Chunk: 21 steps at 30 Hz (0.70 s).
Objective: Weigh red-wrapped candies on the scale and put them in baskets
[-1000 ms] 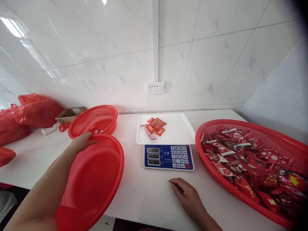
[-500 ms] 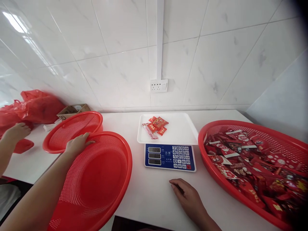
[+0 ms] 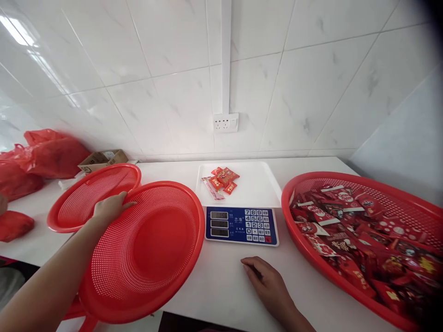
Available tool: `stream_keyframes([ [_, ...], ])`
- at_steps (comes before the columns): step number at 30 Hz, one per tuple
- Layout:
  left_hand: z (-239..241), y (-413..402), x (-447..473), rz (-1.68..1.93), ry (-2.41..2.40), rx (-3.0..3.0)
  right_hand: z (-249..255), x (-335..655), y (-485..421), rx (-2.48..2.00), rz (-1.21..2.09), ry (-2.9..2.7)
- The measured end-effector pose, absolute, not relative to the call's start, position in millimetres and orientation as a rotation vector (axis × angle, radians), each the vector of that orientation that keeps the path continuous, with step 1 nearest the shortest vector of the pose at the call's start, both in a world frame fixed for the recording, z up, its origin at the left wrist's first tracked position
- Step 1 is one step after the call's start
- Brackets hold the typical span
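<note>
My left hand (image 3: 110, 207) reaches in from the lower left and grips the far-left rim of an empty red plastic basket (image 3: 162, 244), which is tilted. My right hand (image 3: 266, 288) lies on the white table with its fingers loosely curled; nothing shows in it. Just beyond it stands a blue-fronted digital scale (image 3: 242, 226) with a white tray (image 3: 256, 184). Several small red snack packets (image 3: 224, 177) and a pinkish stick packet (image 3: 212, 188) lie on the tray. To the right, a large red basket (image 3: 289, 203) holds a heap of red-wrapped snacks (image 3: 349, 240).
A second red basket (image 3: 69, 203) stands behind my left hand. Farther left are red plastic bags (image 3: 55, 154), a small cardboard box (image 3: 104, 159) and a small red bag (image 3: 15, 226). Another person's hand (image 3: 2, 204) shows at the left edge. A tiled wall with a socket (image 3: 225, 122) rises behind.
The empty basket in my left hand has shifted right, close to the scale. The other person's hand has withdrawn to the left edge. My right hand has stayed still.
</note>
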<state>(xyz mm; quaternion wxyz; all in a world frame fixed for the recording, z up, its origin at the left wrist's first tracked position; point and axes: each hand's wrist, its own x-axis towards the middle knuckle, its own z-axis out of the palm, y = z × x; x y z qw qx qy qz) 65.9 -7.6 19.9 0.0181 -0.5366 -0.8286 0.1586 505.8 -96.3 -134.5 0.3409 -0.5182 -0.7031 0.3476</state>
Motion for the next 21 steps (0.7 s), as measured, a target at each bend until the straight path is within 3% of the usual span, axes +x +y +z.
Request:
stream_keyframes([
  [21, 15.0, -37.5, 71.4, 0.367, -2.665, -1.622, -132.3, 505.5, -96.6, -1.338, 0.942, -1.857],
])
